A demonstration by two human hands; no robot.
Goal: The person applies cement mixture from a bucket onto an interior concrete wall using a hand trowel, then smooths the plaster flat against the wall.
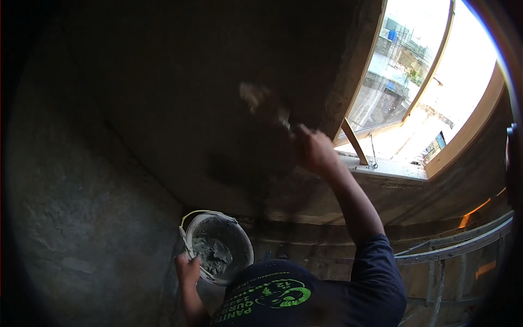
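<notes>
My left hand (188, 268) is closed at the left side of a pale bucket (246, 244), where its yellowish wire handle (188, 218) runs along the rim. Whether the fingers hold the handle alone or the rim too, I cannot tell. Grey wet mortar (213, 254) lies lumpy inside the bucket. Raised in front of the dark wall (190, 109), my right hand (316, 150) grips the handle of a trowel (266, 104). Its blade points up and left, blurred by motion, with a pale smear at the tip. Whether the blade touches the wall is unclear.
An open wooden-framed window (357, 140) lets in bright light at the upper right, its sill (392, 167) close to my right forearm. Below it runs metal scaffolding (463, 238). A second wall (71, 218) rises on the left, meeting the dark one in a corner.
</notes>
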